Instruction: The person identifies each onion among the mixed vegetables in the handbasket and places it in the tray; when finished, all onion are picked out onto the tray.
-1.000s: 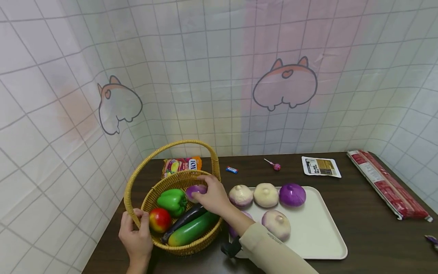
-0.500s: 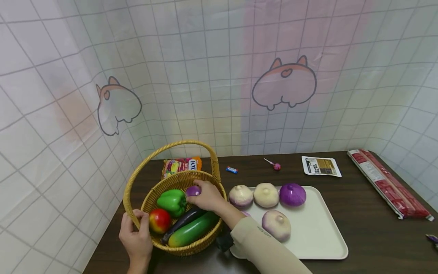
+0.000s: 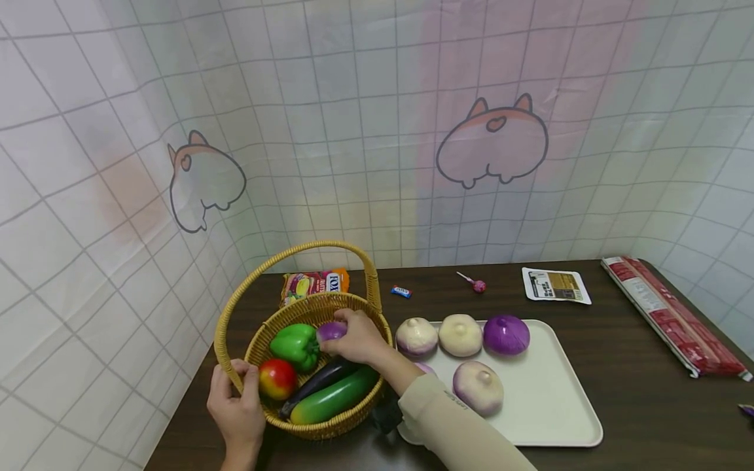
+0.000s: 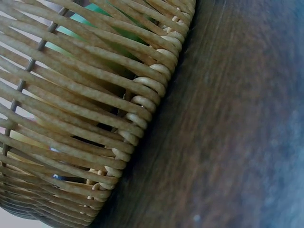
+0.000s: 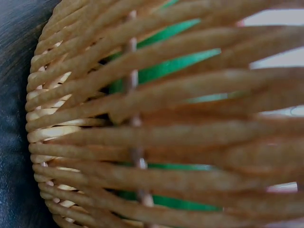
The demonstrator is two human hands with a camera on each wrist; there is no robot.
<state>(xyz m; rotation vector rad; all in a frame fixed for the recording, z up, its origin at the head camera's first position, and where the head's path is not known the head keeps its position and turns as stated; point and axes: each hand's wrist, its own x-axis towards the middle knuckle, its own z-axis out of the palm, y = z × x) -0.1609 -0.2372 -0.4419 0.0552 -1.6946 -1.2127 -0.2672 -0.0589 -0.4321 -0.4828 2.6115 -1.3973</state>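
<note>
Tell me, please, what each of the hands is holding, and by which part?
The right hand grips a purple onion over its top, inside the basket; the left hand holds the basket's handle base.

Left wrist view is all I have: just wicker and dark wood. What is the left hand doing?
Observer: The left hand grips the basket at its near rim, by the handle's base.
Operator: And the right hand?
Observer: The right hand is inside the basket, holding a small purple onion.
Operator: What else is in there?
Observer: A green pepper, a red apple, an eggplant and a green cucumber.
</note>
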